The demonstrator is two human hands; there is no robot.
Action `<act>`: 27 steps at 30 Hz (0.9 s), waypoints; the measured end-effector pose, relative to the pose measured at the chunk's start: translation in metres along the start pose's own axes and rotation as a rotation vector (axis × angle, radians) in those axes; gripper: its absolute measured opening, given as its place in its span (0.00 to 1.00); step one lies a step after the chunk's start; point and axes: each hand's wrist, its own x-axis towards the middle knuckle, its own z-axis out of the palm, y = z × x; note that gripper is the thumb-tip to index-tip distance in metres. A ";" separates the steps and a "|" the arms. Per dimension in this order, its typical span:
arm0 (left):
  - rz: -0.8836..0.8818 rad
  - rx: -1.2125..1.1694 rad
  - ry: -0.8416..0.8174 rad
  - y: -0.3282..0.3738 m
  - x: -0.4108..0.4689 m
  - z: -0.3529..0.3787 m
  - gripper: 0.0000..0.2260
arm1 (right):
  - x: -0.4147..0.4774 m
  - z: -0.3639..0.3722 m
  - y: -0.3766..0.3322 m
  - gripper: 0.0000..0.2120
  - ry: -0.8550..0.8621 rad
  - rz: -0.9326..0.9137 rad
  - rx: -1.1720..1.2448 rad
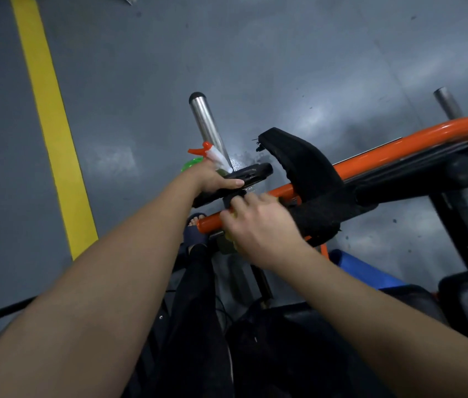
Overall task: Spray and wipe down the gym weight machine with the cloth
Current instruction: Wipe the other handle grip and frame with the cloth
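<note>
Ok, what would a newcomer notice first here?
The bright orange machine bar crosses the middle and right, the right hand holding a cloth at its near end. Just left, the left hand holds a green spray bottle with an orange trigger; a yellow floor stripe runs down the left.

That orange bar [385, 150] gleams, glossy painted metal. Behind it the chrome post [207, 124], polished and mirror-smooth. The black pad [304, 168] looks matt and grainy, frayed at its tip. Now the spray bottle [212, 154]: shiny plastic, see-through green body. The cloth [227, 242] is soft and dull. Grey floor [284, 53], smooth with a faint sheen.
</note>
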 end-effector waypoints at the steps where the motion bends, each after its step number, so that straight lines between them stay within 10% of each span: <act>1: 0.001 -0.019 -0.003 -0.001 0.000 -0.001 0.46 | 0.003 0.011 -0.012 0.14 -0.053 -0.115 -0.020; 5: 0.034 -0.071 0.017 -0.009 0.002 0.005 0.46 | 0.009 0.075 -0.047 0.17 -0.360 -0.402 -0.137; 14: 0.088 -0.073 0.043 -0.013 0.012 0.004 0.44 | 0.050 0.150 -0.078 0.16 -0.545 -0.426 -0.038; 27: 0.084 -0.115 0.079 -0.010 0.002 0.004 0.41 | 0.029 0.011 -0.016 0.18 -0.519 -0.218 0.097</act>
